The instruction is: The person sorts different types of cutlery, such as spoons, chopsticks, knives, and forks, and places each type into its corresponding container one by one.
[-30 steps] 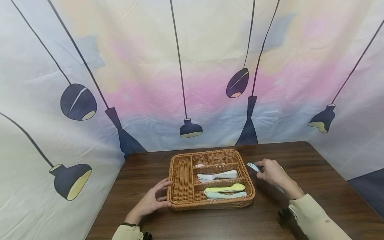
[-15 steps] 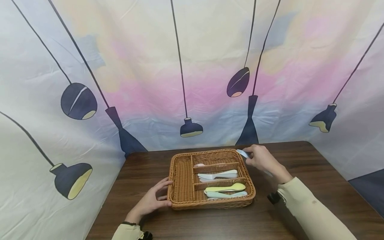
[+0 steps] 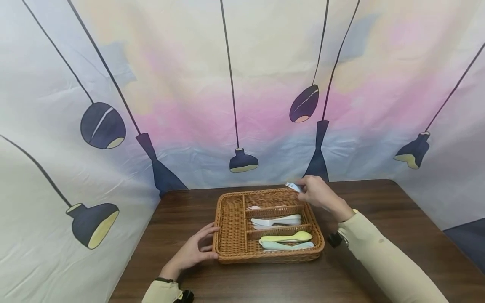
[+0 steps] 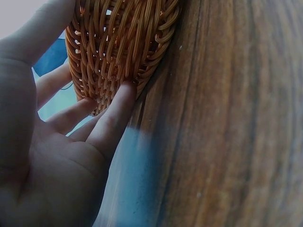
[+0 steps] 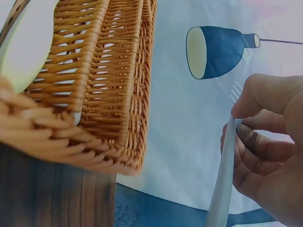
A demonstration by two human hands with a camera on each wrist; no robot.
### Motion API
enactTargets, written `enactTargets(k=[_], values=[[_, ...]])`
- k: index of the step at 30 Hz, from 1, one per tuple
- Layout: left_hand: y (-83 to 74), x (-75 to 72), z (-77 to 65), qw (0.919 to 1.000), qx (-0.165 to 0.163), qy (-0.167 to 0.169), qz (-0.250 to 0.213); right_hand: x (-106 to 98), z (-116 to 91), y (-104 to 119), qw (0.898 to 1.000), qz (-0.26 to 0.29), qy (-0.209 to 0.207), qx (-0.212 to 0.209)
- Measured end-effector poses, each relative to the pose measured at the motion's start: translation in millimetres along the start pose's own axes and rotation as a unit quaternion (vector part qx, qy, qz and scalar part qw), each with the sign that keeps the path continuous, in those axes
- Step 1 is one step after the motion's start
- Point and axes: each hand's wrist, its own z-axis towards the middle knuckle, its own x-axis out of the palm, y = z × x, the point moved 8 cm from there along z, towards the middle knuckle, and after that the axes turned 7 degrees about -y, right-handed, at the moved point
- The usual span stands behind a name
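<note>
My right hand (image 3: 319, 192) pinches a pale blue fork (image 3: 293, 186) between thumb and fingers, over the far right corner of a wicker cutlery basket (image 3: 229, 257). In the right wrist view the tines point up past the thumb and the fork's handle (image 5: 223, 184) hangs below the fingers. My left hand (image 3: 192, 251) rests against the basket's left side, fingers spread. The left wrist view shows its fingertips touching the woven wall (image 4: 113, 52). Inside the basket, pale knives (image 3: 275, 221) lie in the middle right compartment and a yellow spoon (image 3: 286, 237) in the near one.
A light green utensil (image 3: 286, 245) lies beside the yellow spoon. The far compartment holds a pale pink piece (image 3: 253, 208), partly hidden by its divider. The long left compartment (image 3: 232, 223) shows bare weave. The dark wooden table (image 3: 363, 202) ends at a lamp-printed cloth (image 3: 189, 105).
My right hand has carried the fork leftward and away from me, from the table right of the basket to over its far right corner. The left hand stays at the basket's side.
</note>
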Motion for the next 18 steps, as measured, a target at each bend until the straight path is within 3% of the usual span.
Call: enactTargets(k=[7,18], values=[[1.2,0.9,0.5,1.0,0.003,0.005,-0.001,2.7,8.2,14.8,0.999,0.021,-0.011,-0.037],[3.0,-0.8,1.6,0.9999,-0.002,0.001,0.013,14.8,23.3,30.6,0.999,0.033,0.011,-0.036]])
